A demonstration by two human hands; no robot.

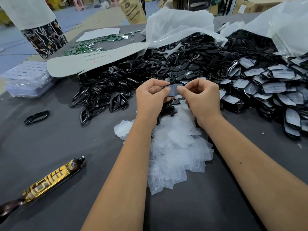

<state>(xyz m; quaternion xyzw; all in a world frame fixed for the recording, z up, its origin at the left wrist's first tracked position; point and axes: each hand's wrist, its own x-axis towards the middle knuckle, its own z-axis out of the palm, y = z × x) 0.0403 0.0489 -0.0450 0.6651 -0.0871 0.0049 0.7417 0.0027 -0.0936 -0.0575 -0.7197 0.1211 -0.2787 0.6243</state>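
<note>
At frame centre, the shell (pixel 174 90) sits between both hands, long axis left to right; left hand (pixel 150 97) pinches its left end, right hand (pixel 202 97) its right end, equally near

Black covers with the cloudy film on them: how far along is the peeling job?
Partly done, it seems. A heap of loose clear films lies beneath the forearms, which suggests many pieces are already stripped. In hand: the left hand and right hand pinch one film-covered black piece between them. Left: a large pile of film-covered pieces to the right.
</note>
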